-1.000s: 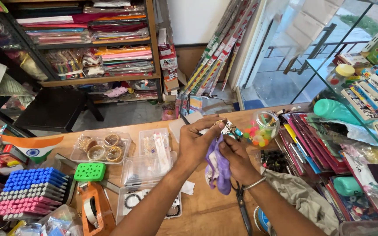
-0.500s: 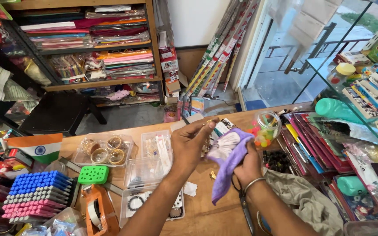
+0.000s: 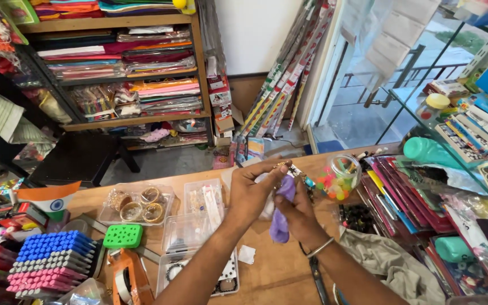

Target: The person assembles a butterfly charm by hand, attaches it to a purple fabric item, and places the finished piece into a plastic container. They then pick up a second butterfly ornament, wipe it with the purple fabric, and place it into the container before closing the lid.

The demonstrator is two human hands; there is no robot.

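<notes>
Since a moment ago the purple cloth (image 3: 280, 217) has bunched up, pinched between the left hand (image 3: 251, 195) and right hand (image 3: 296, 213), jar of beads (image 3: 340, 178) at two o'clock.

A single head-worn camera looks steeply down over a cluttered wooden counter (image 3: 266, 277), close to the hands at lower centre. Shelves (image 3: 120, 121) fill the frame's upper left, glass doors the upper right.

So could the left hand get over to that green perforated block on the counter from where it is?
Probably yes. The left hand is busy with the purple cloth, but only low clear plastic boxes lie between it and the green block.
</notes>
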